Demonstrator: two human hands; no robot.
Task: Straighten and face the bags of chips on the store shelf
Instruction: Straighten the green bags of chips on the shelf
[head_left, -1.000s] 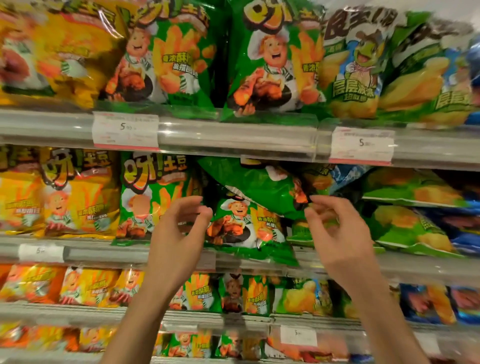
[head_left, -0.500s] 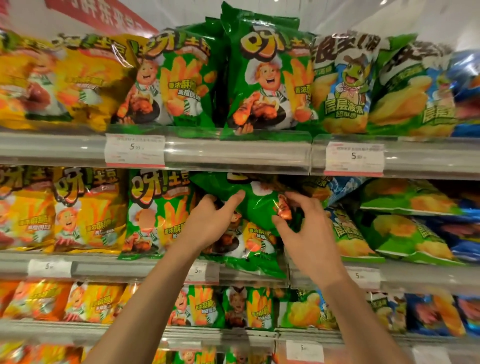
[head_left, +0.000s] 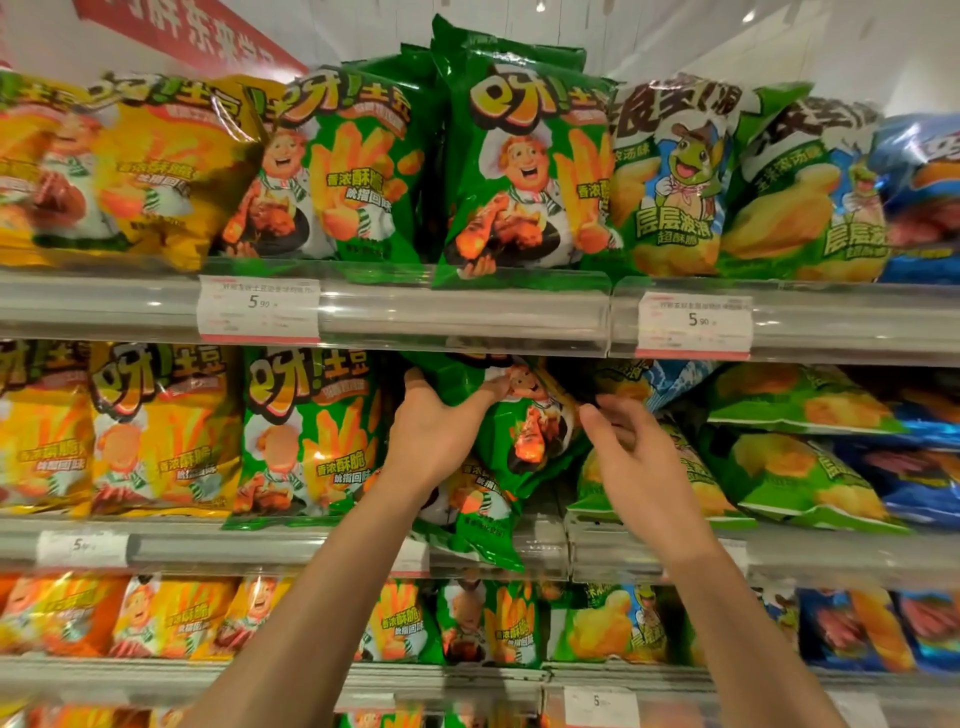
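Note:
A green chip bag (head_left: 519, 431) with a cartoon chef sits crooked on the middle shelf, tilted and tucked under the shelf rail (head_left: 467, 322) above. My left hand (head_left: 434, 436) grips its upper left part, fingers on the front. My right hand (head_left: 631, 447) is at the bag's right edge with fingers curled; whether it holds the bag is unclear. A second green bag (head_left: 483, 514) stands below and in front, leaning over the shelf lip. An upright green bag (head_left: 306, 436) stands to the left.
Yellow bags (head_left: 156, 426) fill the middle shelf's left. Green wavy-chip bags (head_left: 795, 467) and blue bags (head_left: 914, 478) lie slanted at the right. The top shelf holds upright green bags (head_left: 524, 166). Price tags (head_left: 258, 310) sit on the rails. A lower shelf (head_left: 467, 670) carries more bags.
Both hands moved up and inward onto the tilted green bag; my left hand took hold of its upper part. The camera tilted upward, showing more of the top shelf.

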